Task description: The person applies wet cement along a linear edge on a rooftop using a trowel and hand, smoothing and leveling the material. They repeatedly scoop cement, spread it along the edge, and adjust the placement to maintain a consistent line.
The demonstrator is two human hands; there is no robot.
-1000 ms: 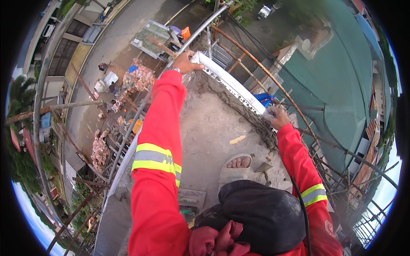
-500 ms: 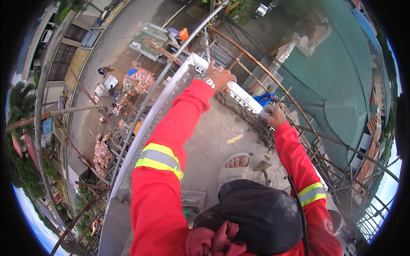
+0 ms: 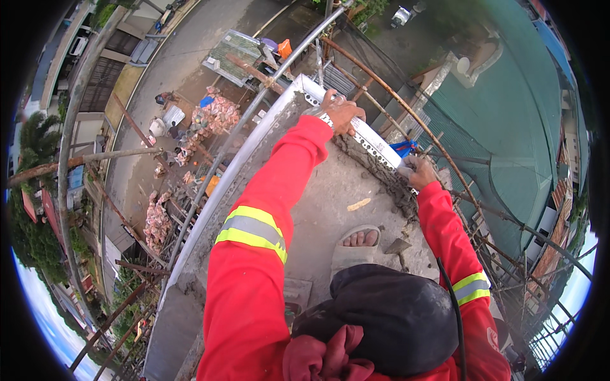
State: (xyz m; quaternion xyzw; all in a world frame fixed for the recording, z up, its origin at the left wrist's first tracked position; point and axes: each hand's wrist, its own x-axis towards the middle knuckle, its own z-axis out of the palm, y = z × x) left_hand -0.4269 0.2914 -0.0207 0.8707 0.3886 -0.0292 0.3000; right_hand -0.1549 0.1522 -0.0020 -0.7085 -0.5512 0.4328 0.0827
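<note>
A white perforated corner bead (image 3: 376,143) runs along the far edge of a concrete ledge, above a ridge of wet mortar (image 3: 375,170). My left hand (image 3: 344,115) is closed over the bead near the corner, fingers curled across its top. Farther right, my right hand (image 3: 419,173) pinches the bead's other end between thumb and fingers. Blue cloth or plastic (image 3: 403,148) shows just behind the bead, close to my right hand.
My sandalled foot (image 3: 358,244) stands on the slab, beside a grey flat piece (image 3: 398,246). Metal scaffold pipes (image 3: 241,117) cross past the ledge's left edge. Rusty poles (image 3: 397,98) and a green roof (image 3: 502,120) lie beyond. Far below, sacks (image 3: 216,114) are heaped by a road.
The whole view has shifted slightly, so the scene sits a little farther right. Both hands keep their places on the corner bead.
</note>
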